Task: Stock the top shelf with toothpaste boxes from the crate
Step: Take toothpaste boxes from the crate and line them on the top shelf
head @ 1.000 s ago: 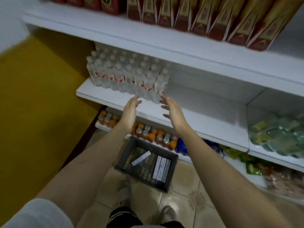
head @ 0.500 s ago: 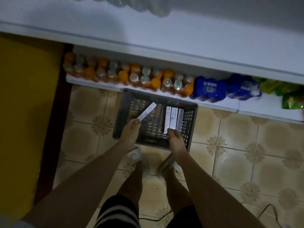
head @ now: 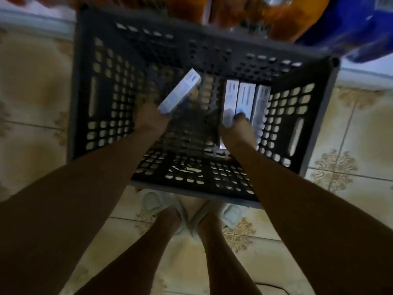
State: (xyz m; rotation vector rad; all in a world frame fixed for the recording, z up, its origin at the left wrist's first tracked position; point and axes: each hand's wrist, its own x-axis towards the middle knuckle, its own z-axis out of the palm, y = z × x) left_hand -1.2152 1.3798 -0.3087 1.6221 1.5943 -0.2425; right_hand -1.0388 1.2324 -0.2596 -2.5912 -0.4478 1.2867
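The dark grey plastic crate [head: 100, 60] stands on the tiled floor right below me, and both my hands are inside it. A white toothpaste box [head: 180, 90] lies slanted in the middle of the crate; my left hand [head: 152, 119] grips its near end, fingers hidden beneath. Three more toothpaste boxes [head: 247, 96] lie side by side against the right wall. My right hand [head: 238, 130] pinches the leftmost of them, thumb along its left side and a fingertip on top. The top shelf is out of view.
Orange bottles [head: 278, 20] and blue packs [head: 353, 28] sit on the lowest shelf just beyond the crate. My feet in pale slippers [head: 153, 202] stand at its near edge. Patterned floor tiles [head: 32, 86] lie on both sides.
I have bent down from the shelf to the crate. Both hands went from its near rim down inside and took hold of boxes.
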